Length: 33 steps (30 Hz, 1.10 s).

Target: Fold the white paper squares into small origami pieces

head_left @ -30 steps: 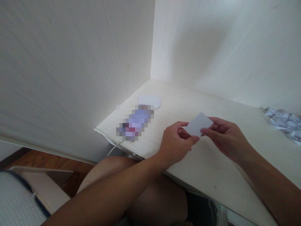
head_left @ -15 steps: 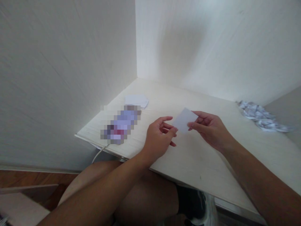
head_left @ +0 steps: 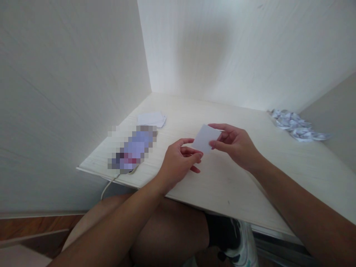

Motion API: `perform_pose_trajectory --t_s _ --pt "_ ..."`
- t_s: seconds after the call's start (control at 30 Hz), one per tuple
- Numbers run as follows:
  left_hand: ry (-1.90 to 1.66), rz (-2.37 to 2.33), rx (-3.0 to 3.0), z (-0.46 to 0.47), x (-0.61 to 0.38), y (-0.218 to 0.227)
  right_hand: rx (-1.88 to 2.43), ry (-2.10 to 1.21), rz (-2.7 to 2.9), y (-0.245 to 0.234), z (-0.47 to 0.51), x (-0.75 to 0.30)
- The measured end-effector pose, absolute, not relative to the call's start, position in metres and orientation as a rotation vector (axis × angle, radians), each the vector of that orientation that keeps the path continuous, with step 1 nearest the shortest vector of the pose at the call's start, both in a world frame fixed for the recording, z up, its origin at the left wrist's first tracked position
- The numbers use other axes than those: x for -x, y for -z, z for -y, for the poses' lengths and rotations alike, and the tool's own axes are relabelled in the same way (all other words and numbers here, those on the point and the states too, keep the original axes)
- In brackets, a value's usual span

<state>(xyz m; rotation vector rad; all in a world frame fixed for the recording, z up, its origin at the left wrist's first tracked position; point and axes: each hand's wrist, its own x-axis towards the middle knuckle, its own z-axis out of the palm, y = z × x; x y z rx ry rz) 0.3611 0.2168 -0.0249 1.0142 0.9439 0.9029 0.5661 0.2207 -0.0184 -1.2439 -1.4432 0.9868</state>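
A small white sheet of paper [head_left: 205, 139] is held a little above the desk, tilted. My right hand [head_left: 233, 142] is closed on its right side, the thumb on the near face and the fingers at the upper edge and behind. At the lower left corner, the curled fingers and thumb of my left hand [head_left: 179, 159] come together around the paper's edge. How firmly they pinch it is hard to see.
A small stack of white paper pieces [head_left: 151, 119] lies at the back left of the white desk [head_left: 236, 196]. Nearer is a pixelated phone-like object [head_left: 136, 146] with a white cable [head_left: 107, 187]. Crumpled papers [head_left: 297, 126] lie at the right. Walls surround the desk.
The view has shifted slightly, moving desk items leftward in the picture. My right hand has brought the paper a little closer to my left hand, and its index finger now stretches along the upper edge.
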Motion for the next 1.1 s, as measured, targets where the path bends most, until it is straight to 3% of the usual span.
perform_pose_trajectory --t_s 1.1 --pt "-0.959 -0.901 -1.052 -0.2174 -0.3630 0.0318 1.134 -0.931 1.533 0.0156 -0.2161 -0.5575"
